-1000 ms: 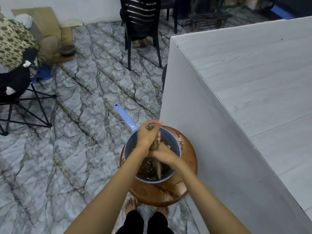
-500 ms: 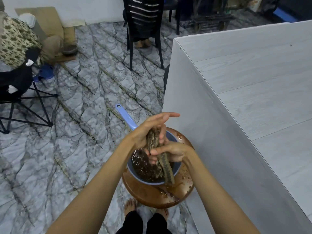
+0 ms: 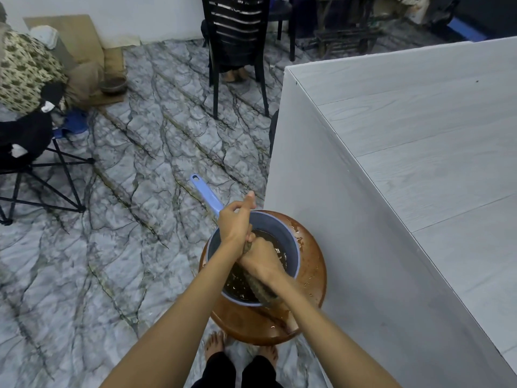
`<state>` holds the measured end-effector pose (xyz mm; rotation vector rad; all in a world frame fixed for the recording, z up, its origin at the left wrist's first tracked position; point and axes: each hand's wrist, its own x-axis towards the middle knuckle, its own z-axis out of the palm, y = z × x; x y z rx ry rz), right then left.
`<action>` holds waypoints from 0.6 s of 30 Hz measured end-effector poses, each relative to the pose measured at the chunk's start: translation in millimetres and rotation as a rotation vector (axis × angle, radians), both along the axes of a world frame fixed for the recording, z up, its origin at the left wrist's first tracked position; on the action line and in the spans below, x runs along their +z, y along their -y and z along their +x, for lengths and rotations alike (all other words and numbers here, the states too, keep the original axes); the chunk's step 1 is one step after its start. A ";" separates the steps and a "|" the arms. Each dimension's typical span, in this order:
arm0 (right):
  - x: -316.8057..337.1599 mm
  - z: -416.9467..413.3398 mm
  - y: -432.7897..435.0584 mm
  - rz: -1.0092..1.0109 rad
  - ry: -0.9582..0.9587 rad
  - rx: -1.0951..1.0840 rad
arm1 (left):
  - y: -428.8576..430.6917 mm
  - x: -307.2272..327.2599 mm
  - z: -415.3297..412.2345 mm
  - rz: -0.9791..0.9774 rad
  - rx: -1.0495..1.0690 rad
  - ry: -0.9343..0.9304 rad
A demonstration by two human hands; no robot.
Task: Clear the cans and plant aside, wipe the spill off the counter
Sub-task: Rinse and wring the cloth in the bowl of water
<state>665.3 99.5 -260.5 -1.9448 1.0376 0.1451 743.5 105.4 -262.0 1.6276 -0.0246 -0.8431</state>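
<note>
I am looking down at a marbled grey floor (image 3: 117, 219), with a black chair (image 3: 237, 49) sitting at the top centre and a folding stool (image 3: 36, 169) piled with dark cloth standing at the left edge. The pale grey counter (image 3: 419, 152) is filling the right of the frame, its side panel standing just beside a round brown stool (image 3: 310, 275) at lower centre. A blue dipper (image 3: 291, 247) is resting on that stool, its handle pointing to the upper left and dark water sitting inside. My bare feet (image 3: 215, 345) are showing under the stool. My left hand (image 3: 235, 225) and right hand (image 3: 263, 259) are both clenching tight around a wet cloth (image 3: 261, 289) above the dipper, left above right, touching each other. The cloth is looking brown, sodden and twisted into a rope, its tail hanging over the dipper's near rim
</note>
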 end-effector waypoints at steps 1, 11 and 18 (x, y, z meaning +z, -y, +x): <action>-3.6 -0.3 -1.1 -0.023 -0.001 -0.005 | 1.2 -2.3 1.0 0.027 0.027 0.015; -12.9 2.3 10.0 0.193 0.204 -0.058 | -1.4 16.6 7.7 -0.150 -0.056 -0.214; 26.0 -6.1 42.5 0.659 0.350 0.111 | -42.4 25.8 23.0 -0.075 -0.853 -0.012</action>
